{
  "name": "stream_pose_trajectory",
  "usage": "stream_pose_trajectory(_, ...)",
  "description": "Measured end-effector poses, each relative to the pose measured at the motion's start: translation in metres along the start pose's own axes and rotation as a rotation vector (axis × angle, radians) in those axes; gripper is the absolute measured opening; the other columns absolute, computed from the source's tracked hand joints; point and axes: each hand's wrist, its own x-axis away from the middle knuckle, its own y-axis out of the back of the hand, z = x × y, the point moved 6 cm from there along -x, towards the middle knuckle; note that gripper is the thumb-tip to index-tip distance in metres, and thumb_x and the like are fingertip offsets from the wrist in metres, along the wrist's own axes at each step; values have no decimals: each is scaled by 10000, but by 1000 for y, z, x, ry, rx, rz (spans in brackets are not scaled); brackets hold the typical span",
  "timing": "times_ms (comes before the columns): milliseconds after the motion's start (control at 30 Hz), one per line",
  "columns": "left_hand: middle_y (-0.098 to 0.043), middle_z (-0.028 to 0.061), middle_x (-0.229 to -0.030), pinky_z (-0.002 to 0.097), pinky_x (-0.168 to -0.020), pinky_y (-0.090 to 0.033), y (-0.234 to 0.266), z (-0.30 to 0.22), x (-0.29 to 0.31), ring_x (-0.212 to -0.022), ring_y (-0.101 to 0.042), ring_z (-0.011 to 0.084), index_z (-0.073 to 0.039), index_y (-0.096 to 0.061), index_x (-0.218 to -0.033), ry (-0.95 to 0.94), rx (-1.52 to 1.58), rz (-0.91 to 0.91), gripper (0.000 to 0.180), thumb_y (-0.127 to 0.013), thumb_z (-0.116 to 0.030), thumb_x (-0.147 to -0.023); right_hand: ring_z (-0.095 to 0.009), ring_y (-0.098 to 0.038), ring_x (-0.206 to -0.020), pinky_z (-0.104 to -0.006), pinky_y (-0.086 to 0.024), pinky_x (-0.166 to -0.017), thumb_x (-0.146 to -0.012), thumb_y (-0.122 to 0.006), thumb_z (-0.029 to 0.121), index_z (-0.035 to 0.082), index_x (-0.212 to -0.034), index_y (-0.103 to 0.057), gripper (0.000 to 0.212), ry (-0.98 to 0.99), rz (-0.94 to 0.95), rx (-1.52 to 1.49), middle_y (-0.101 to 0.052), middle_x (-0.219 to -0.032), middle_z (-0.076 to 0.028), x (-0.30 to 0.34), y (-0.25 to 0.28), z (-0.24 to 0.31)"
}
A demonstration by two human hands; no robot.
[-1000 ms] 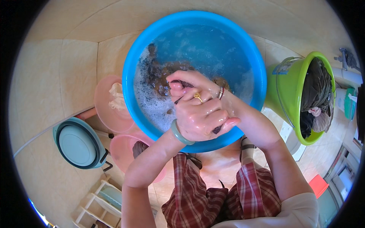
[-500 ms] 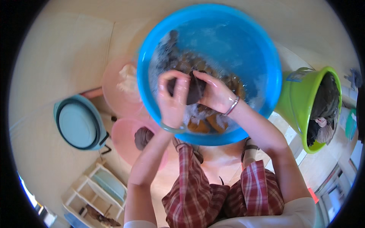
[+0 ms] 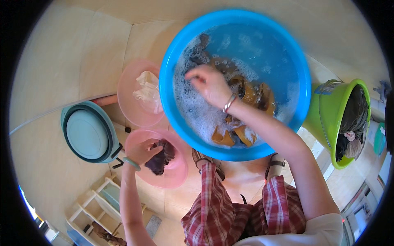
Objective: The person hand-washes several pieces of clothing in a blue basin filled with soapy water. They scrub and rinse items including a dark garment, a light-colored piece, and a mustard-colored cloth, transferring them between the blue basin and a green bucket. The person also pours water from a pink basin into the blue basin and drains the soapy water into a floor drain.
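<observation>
Over the small pink basin [image 3: 180,174] at the near left, my left hand [image 3: 143,153] is open, its fingers spread beside and partly over a dark brown cloth [image 3: 166,153]. The cloth lies bunched inside that basin. My right hand [image 3: 211,84] hangs above the suds in the large blue tub [image 3: 301,102]. Its fingers are loosely bent and somewhat apart, with nothing visible in them. Mustard-brown fabric [image 3: 250,94] floats in the foamy water below, with more brown pieces [image 3: 223,137] by the near rim. A dark, foam-covered cloth [image 3: 201,43] shows at the tub's far left.
A second pink basin [image 3: 125,94] holds white cloth [image 3: 147,86]. Left of it is a light-blue collapsible basin [image 3: 86,133]. A green bucket [image 3: 322,110] with dark clothes [image 3: 353,110] is at the right. A cream rack [image 3: 92,197] stands at the lower left.
My hands have parted; both held a dark cloth over the tub. The left moved down-left to the near pink basin, where the dark cloth now looks larger. The right stayed over the tub, empty.
</observation>
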Motion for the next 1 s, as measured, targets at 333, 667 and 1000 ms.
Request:
stream_pose_trajectory(333,-652,117,-865,283,-592,-504,5,-131,-65,-765,-656,171,-91,-567,-1227,148,158,-82,381,-520,-354,-956,-381,-536,-1108,-472,-470,-925,-834,-639,206,184,-1212,-556,388,-114,125,834,-472,-1285,-169,-47,15,-71)
stream_pose_trajectory(667,-580,84,-1205,448,-841,-502,-18,-202,-156,-1022,-587,292,-185,-454,-1310,-104,1902,50,464,-520,-452,-936,-307,-559,-950,-362,-463,-813,-823,-641,136,55,-870,-578,113,62,-115,-31,-544,-997,-119,37,43,50)
stream_pose_trajectory(1000,-486,26,-760,251,-516,-377,-32,-298,-152,-589,-431,118,-139,-511,-881,-481,1880,579,319,-522,-453,-931,-220,-609,-690,-320,-513,-537,-761,-698,175,100,-745,-581,140,498,-304,400,-551,-908,-53,60,45,97)
